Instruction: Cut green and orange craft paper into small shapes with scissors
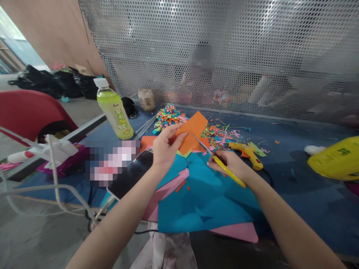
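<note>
My left hand (167,144) pinches a folded-looking piece of orange paper (196,125) between thumb and fingers. In my right hand (228,162) is a pair of scissors with yellow handles (230,172), their blades pointing left toward the orange paper's lower edge. Whether the blades touch the paper I cannot tell. Below both hands lie a large blue sheet (207,209) and pink sheets (241,231), with small orange scraps on top. Behind the paper sits a pile of thin multicoloured paper strips (221,132), and left of it a cone-shaped mound of colourful paper bits (168,118).
A yellow glue gun (248,151) lies right of the strips. To the left stand a green drink bottle (116,112), a phone (131,173) and a purple container (63,164) with tissues. A yellow package (336,160) is at right. A perforated metal panel (238,56) rises behind the table.
</note>
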`<state>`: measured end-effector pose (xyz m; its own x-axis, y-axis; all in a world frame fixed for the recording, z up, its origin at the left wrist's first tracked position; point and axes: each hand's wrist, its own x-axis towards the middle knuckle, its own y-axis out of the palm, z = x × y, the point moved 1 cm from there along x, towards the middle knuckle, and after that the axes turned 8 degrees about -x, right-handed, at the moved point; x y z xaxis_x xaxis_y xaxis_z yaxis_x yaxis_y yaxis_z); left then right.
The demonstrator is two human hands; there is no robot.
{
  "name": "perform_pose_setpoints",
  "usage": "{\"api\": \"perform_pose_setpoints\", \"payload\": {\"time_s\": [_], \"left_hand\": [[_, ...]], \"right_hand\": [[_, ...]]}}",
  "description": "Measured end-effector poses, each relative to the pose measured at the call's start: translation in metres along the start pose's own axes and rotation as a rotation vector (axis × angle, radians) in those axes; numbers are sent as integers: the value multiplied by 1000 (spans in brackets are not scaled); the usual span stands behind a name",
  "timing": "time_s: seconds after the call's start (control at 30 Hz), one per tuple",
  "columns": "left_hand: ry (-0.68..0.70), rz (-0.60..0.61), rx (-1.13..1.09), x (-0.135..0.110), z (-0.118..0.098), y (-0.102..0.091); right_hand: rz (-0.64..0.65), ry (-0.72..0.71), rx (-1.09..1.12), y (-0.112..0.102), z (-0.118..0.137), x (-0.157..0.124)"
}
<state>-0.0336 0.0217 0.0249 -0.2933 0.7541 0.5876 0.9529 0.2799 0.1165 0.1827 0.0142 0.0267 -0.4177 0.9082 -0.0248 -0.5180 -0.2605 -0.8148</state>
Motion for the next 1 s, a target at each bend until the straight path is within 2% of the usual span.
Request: {"api": "perform_pose_setpoints", "payload": {"time_s": [0.33, 0.5, 0.7, 0.9, 1.0], "left_hand": [[-67, 4, -57, -1, -8, 2], [-122, 73, -138, -3, -7, 5], [-134, 62, -176, -3, -8, 6], [-186, 187, -176, -7, -9, 9], [-190, 187, -160, -8, -11, 10]], "right_hand": [[-8, 1, 9, 1, 1, -1], [-18, -16, 23, 5, 0, 0], [48, 75, 105, 7, 2, -2], [1, -17, 133, 10, -1, 0], [-10, 7, 109, 9, 3, -1]]}}
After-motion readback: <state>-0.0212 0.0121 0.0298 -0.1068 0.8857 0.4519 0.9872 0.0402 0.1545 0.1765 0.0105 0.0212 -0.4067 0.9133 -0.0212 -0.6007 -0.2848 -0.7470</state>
